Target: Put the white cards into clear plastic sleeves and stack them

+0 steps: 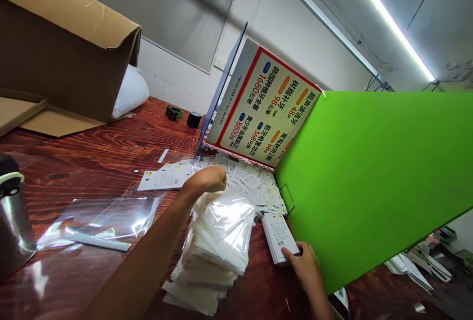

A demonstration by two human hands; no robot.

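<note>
My left hand (pixel 207 180) is curled closed above the far end of a tall stack of clear plastic bags (pixel 218 256). Its fingertips are turned away, so what they may hold is hidden. Behind it spreads a loose heap of white printed cards (pixel 254 182). My right hand (pixel 306 261) grips the near corner of a neat stack of white cards (pixel 278 236), thumb on top. That stack lies on the dark red table (pixel 148 138), to the right of the bags.
A green panel (pixel 369 177) stands along the right, joining a printed price board (pixel 262 108) behind the cards. At left are a clear plastic sheet (pixel 107 221), a metal bottle (pixel 15 226) and a cardboard box (pixel 66 49). Tape rolls (pixel 194 119) lie farther back.
</note>
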